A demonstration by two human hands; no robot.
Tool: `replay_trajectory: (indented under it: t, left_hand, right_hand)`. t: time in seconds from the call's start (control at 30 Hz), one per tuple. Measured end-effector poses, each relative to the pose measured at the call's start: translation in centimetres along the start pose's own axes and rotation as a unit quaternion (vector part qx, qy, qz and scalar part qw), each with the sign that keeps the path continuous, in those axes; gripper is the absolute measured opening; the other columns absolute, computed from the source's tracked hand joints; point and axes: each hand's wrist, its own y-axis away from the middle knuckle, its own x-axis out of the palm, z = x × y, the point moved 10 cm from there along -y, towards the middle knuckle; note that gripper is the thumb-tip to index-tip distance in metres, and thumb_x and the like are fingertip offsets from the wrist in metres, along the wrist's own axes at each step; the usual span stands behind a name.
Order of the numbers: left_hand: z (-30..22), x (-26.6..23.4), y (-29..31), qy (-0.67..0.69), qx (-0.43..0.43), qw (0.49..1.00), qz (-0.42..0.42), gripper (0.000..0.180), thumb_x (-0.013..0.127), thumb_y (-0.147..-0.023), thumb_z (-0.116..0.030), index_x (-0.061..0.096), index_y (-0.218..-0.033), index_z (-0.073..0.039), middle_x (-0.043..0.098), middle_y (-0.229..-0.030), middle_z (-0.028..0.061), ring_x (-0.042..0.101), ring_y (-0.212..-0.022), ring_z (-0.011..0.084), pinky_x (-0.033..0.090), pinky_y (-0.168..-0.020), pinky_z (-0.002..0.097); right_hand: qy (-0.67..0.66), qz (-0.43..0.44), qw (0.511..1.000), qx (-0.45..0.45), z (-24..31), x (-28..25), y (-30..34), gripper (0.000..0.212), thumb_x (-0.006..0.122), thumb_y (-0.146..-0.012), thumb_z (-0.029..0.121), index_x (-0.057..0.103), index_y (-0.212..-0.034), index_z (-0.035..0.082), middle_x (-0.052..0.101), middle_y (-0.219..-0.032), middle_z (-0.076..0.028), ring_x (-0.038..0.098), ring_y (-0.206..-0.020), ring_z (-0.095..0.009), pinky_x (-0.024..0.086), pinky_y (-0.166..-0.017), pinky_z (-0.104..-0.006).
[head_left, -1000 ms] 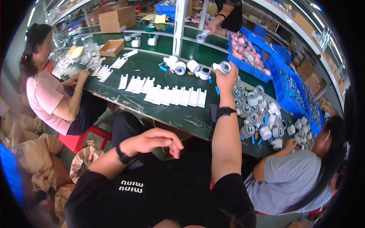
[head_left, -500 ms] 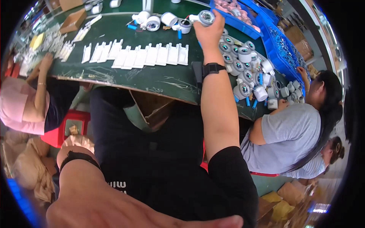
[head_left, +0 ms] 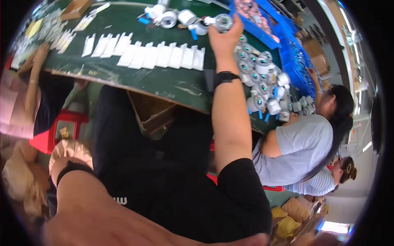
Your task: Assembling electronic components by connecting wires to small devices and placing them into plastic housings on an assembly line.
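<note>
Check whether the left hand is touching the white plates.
Apart: the head view shows the left hand by the picture's lower edge, with the lap between it and the white plates.

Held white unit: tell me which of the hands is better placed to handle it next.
Probably the right hand: it holds the white unit over the green table. The left hand is low before the black shirt, well away from the unit.

At the far left of the green table (head_left: 164,82), a shallow cardboard box (head_left: 76,10). At its far right, a blue bin (head_left: 255,28) full of pink parts (head_left: 252,14). Beside its left end, a person in pink (head_left: 16,108); at its right end, one in grey (head_left: 303,141). Below its left edge, a red stool (head_left: 43,141) and brown sacks (head_left: 24,176).
</note>
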Motion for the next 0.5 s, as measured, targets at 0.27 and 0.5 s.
replay_trajectory:
  t: [0.27,0.5]
  left_hand:
    - [1.9,-0.7,-2.8,-0.078,-0.020,0.996,-0.049,0.028,0.050,-0.113,-0.022,0.062,-0.118,0.002,0.071,-0.086,0.0201,0.073,-0.084,0.0329,0.059,-0.099,0.0497]
    - [0.1,-10.0,-2.7,-0.132,-0.019,0.990,-0.043,0.024,0.048,-0.113,-0.019,0.061,-0.116,0.001,0.071,-0.077,0.0172,0.073,-0.076,0.0319,0.063,-0.093,0.0487]
  right_hand:
    - [0.012,0.019,1.000,-0.004,0.6,0.8,0.5,0.086,0.093,-0.072,0.020,0.052,-0.145,-0.003,0.059,-0.130,-0.023,0.061,-0.121,-0.039,0.049,-0.108,-0.0476]
    - [0.022,0.008,1.000,-0.018,1.4,-1.0,-1.0,0.084,0.092,-0.072,0.014,0.053,-0.145,-0.001,0.063,-0.128,-0.019,0.065,-0.118,-0.034,0.053,-0.102,-0.0430]
